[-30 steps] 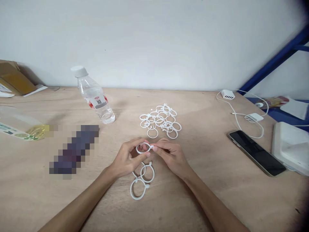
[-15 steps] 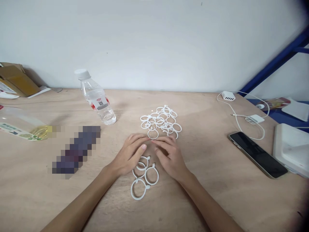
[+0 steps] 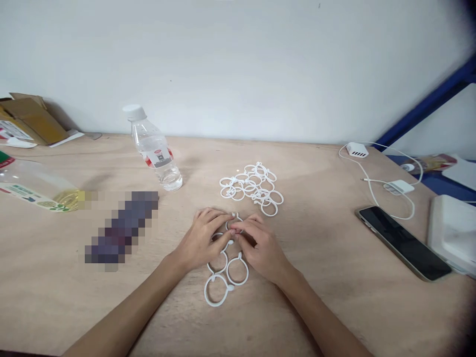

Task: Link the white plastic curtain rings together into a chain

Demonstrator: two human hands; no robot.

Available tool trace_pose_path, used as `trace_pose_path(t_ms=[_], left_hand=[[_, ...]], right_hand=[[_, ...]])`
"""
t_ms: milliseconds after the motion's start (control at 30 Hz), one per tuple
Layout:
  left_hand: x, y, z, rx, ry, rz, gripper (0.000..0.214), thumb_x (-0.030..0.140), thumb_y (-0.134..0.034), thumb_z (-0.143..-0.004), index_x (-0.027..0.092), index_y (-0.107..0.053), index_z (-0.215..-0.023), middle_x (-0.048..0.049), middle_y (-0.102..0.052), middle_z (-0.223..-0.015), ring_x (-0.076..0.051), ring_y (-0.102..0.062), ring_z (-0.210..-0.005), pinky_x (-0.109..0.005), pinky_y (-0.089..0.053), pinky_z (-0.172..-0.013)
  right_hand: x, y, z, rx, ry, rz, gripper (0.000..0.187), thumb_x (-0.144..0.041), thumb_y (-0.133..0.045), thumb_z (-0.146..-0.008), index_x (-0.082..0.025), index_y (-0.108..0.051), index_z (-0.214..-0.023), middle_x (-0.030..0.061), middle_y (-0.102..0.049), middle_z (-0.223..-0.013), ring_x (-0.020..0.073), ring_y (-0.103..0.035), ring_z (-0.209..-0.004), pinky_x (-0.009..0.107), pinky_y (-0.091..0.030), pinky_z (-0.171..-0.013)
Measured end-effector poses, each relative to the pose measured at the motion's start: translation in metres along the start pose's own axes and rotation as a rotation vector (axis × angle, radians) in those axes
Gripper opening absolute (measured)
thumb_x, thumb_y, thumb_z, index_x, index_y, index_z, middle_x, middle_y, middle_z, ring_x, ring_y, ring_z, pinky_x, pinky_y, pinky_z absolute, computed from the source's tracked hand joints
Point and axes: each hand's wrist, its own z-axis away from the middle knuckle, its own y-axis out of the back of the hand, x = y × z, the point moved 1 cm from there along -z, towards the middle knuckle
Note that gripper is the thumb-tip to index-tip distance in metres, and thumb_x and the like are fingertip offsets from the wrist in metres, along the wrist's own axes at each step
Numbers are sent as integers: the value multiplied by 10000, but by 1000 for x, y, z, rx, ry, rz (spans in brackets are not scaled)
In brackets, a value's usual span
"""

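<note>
A white plastic ring (image 3: 227, 225) stands between my two hands, its two small ends apart at the top. My left hand (image 3: 208, 237) pinches it from the left with thumb and fingers. From the right, my right hand (image 3: 261, 243) grips the same ring, fingers and thumb drawn together; its lower part is hidden behind them. Just below lie several white rings (image 3: 238, 284) with their tabs closed, one partly under my left hand. Farther back, a loose pile of similar white rings (image 3: 269, 214) lies on the wooden table (image 3: 297, 317).
A water bottle (image 3: 159, 153) stands at the back left. On the left are a lying clear bottle (image 3: 33, 188), a cardboard box (image 3: 33, 119) and a pixelated dark object (image 3: 122, 228). To the right are a phone (image 3: 403, 243), a white charger (image 3: 357, 149) with cable and a white device (image 3: 455, 233).
One ring has come away from the pile's near edge toward me, and both hands have closed on it. The view has shifted slightly.
</note>
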Motion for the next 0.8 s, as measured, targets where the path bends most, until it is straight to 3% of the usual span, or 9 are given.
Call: trace_pose_path(t_ms=[200,400,500,600,700,800], left_hand=[[1,1,-1,18,-69,124,164,265,-597,-887,189,-689,-1000,-70,-704,-1005,-202,-627,-957,-377,-486,-875],[1,1,2,-15,-127,171,226,229,-628,-852,189,-667,-1071,-105,-632,-1163,-213,-607,-1088,-357,-509,-940],[0,2,3,28,-114,216,148,221,-617,-865,192,-663,-1003,-96,-649,-1113,-189,-637,-1011,-315,-533,-861],[1,5,3,46,-135,205,106,167,-541,-896,180,-640,-931,-86,-670,-1021,-174,-637,-942,-305,-523,-818],[4,7,3,8,-185,158,139,144,-477,-920,166,-614,-934,-89,-667,-945,-174,-615,-892,-314,-510,-793],[6,8,3,20,-197,159,165,144,-440,-936,164,-603,-952,-81,-664,-909,-169,-604,-856,-313,-507,-767]], right_hand=[[0,0,3,54,-169,-244,117,-152,-626,-804,-215,-652,-901,45,-669,-916,159,-643,-804,279,-541,-653],[1,2,3,78,-278,-357,103,-176,-664,-762,-217,-662,-856,40,-698,-880,170,-660,-811,302,-545,-710],[0,5,2,189,-271,-359,153,-208,-681,-744,-216,-668,-897,38,-695,-852,167,-622,-786,323,-524,-745],[2,7,-1,310,-379,-375,170,-258,-644,-778,-209,-685,-936,54,-706,-922,173,-612,-823,337,-506,-777],[2,8,-3,229,-469,-416,221,-307,-572,-849,-207,-697,-1002,63,-731,-961,196,-641,-908,371,-495,-848],[-1,8,-4,102,-420,-398,241,-311,-537,-882,-212,-718,-1008,60,-731,-934,200,-648,-927,373,-488,-863]])
